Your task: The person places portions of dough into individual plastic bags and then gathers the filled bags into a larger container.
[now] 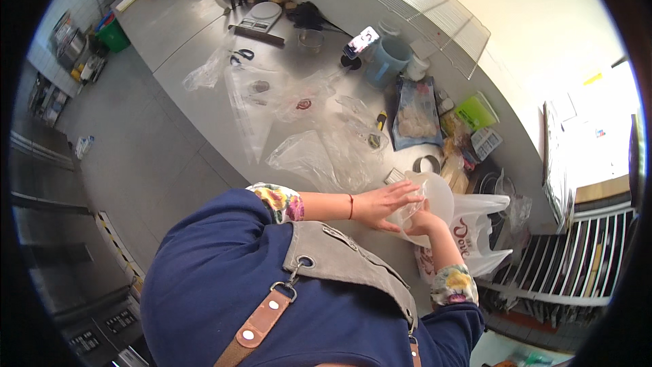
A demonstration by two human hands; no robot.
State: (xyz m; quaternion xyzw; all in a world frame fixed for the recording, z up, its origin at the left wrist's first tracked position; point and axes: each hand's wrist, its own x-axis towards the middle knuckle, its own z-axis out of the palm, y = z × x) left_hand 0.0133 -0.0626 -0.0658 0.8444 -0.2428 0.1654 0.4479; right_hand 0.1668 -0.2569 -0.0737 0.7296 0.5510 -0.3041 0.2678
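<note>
A translucent white plastic container (439,198) is between my two hands at the right of the steel worktable. My left hand (383,206) reaches across from the left, its fingers over the near side of the container and its thumb lower down. My right hand (426,220) comes up from below and lies against the container, its fingertips partly hidden by clear plastic between the hands. What the right fingers grip cannot be made out. A white carrier bag (471,232) with red print lies just right of the container. A metal ring (427,164) lies beyond it.
Clear plastic bags (316,155) spread over the steel worktable (175,35). Beyond them are scissors (242,56), a kitchen scale (261,16), a propped phone (361,42), a blue jug (388,58) and a blue pouch (416,114). A yellow-black cutter (381,120) and a wire rack (440,23) are farther right.
</note>
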